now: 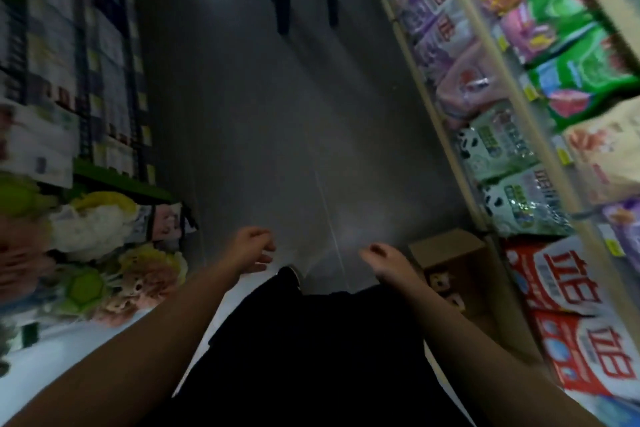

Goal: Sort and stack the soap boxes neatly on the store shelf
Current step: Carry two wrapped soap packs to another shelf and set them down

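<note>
1. The floor [263, 135] looks smooth and grey, with a dull sheen where light falls on it.
2. The detergent bags [568, 274] on the right-hand shelf [460, 163] are glossy plastic film (creased, catching highlights).
3. The shelf edge looks like pale, matt painted board or metal; which one cannot be told.
4. The open box [450, 250] on the floor is matt brown cardboard.
5. The bath puffs [93, 225] on the left look like soft, ruffled mesh.
6. The trousers [311, 350] are matt black cloth.
</note>
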`<state>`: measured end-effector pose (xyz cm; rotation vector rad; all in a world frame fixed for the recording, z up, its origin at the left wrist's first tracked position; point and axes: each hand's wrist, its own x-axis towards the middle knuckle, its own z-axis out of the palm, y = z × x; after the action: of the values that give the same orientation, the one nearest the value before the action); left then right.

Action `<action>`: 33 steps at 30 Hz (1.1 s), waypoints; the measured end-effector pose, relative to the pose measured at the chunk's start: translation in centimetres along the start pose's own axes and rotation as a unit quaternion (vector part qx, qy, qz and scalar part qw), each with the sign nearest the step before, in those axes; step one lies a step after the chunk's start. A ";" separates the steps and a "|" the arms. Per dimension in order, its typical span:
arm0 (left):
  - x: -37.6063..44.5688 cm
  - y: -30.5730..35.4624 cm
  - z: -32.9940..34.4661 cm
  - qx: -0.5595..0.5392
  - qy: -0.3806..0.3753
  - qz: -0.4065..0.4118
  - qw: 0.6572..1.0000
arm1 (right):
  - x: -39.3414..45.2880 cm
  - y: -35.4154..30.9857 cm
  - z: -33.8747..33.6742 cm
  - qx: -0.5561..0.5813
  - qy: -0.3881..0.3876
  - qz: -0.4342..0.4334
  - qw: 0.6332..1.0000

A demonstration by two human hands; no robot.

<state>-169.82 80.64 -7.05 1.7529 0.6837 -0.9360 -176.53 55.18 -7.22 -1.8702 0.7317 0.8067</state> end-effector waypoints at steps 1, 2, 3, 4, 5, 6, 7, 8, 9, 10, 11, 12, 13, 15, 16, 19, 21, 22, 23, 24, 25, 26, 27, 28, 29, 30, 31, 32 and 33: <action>1.0 0.9 -1.7 0.002 0.005 -0.003 1.000 | 0.8 -1.4 0.5 -0.003 -0.005 0.001 1.000; 1.8 1.9 -3.2 0.002 0.010 -0.008 1.000 | 1.6 -3.0 0.8 -0.012 -0.007 0.005 1.000; 2.7 2.8 -4.6 -0.001 0.014 -0.015 1.000 | 2.4 -4.4 1.0 -0.022 -0.006 0.009 1.000; 3.7 3.7 -5.8 -0.008 0.020 -0.021 1.000 | 3.4 -5.9 1.1 -0.030 -0.004 0.011 0.999; 4.8 4.6 -6.9 -0.015 0.025 -0.028 0.999 | 4.6 -7.3 1.1 -0.038 -0.003 0.011 0.999; 6.0 5.5 -7.9 -0.021 0.029 -0.037 0.999 | 6.1 -8.8 1.1 -0.047 -0.007 0.014 0.999; 7.2 6.4 -8.8 -0.027 0.031 -0.049 0.998 | 7.8 -10.4 1.0 -0.058 -0.017 0.016 0.998; 8.4 7.2 -9.6 -0.038 0.035 -0.061 0.997 | 9.7 -12.1 0.8 -0.065 -0.029 0.015 0.997; 9.6 8.3 -10.4 -0.049 0.039 -0.071 0.996 | 11.7 -14.0 0.6 -0.070 -0.038 0.011 0.997; 10.8 9.4 -11.1 -0.061 0.045 -0.081 0.994 | 13.9 -16.0 0.5 -0.075 -0.044 0.006 0.996; 12.1 10.5 -11.9 -0.071 0.051 -0.090 0.992 | 16.1 -18.1 0.4 -0.080 -0.050 -0.003 0.996; 13.3 11.8 -12.6 -0.080 0.060 -0.098 0.990 | 18.4 -20.4 0.2 -0.089 -0.058 -0.014 0.994; 14.3 13.1 -13.4 -0.090 0.068 -0.110 0.988 | 20.6 -22.8 -0.1 -0.104 -0.066 -0.026 0.992; 15.6 16.4 -14.8 -0.116 0.090 -0.129 0.981 | 24.2 -28.2 -0.9 -0.140 -0.098 -0.051 0.984; 16.4 18.3 -15.5 -0.121 0.098 -0.129 0.979 | 25.8 -30.9 -1.3 -0.153 -0.116 -0.067 0.979; 18.8 24.2 -17.6 -0.123 0.108 -0.115 0.980 | 29.9 -39.3 -2.9 -0.180 -0.145 -0.103 0.967; 20.5 28.1 -18.7 -0.123 0.116 -0.097 0.981 | 32.1 -44.3 -4.3 -0.181 -0.142 -0.117 0.966; 21.5 29.8 -19.2 -0.129 0.117 -0.089 0.981 | 33.2 -46.6 -5.1 -0.179 -0.138 -0.125 0.966; 22.5 31.5 -19.7 -0.135 0.116 -0.085 0.980 | 34.5 -48.7 -5.8 -0.173 -0.135 -0.132 0.967; 23.6 33.0 -20.2 -0.139 0.113 -0.086 0.980 | 35.8 -50.6 -6.6 -0.165 -0.132 -0.135 0.968; 25.0 34.4 -20.5 -0.145 0.107 -0.093 0.979 | 37.3 -52.2 -7.4 -0.154 -0.127 -0.134 0.971; 26.5 35.7 -20.9 -0.153 0.100 -0.102 0.978 | 38.9 -53.5 -8.2 -0.144 -0.121 -0.128 0.974; 27.9 36.9 -21.4 -0.160 0.097 -0.115 0.976 | 40.5 -54.6 -8.8 -0.138 -0.114 -0.114 0.977; 29.3 38.3 -21.9 -0.168 0.097 -0.126 0.973 | 42.1 -55.6 -9.3 -0.136 -0.105 -0.101 0.980; 30.9 39.8 -22.5 -0.176 0.099 -0.132 0.970 | 43.6 -56.3 -9.9 -0.132 -0.096 -0.088 0.983; 32.8 41.6 -23.0 -0.180 0.102 -0.135 0.969 | 45.2 -57.0 -10.4 -0.126 -0.088 -0.075 0.985; 34.8 43.5 -23.7 -0.179 0.106 -0.132 0.969 | 46.7 -57.7 -10.8 -0.122 -0.082 -0.059 0.987; 36.8 45.6 -24.7 -0.173 0.107 -0.126 0.971 | 48.0 -58.4 -11.3 -0.121 -0.075 -0.036 0.989; 38.8 48.0 -25.7 -0.160 0.102 -0.119 0.975 | 49.3 -59.2 -11.8 -0.119 -0.066 -0.011 0.991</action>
<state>-103.62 89.05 -10.25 1.5115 1.1331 -0.7565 -98.82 59.75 -10.95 -2.0089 0.5496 1.0306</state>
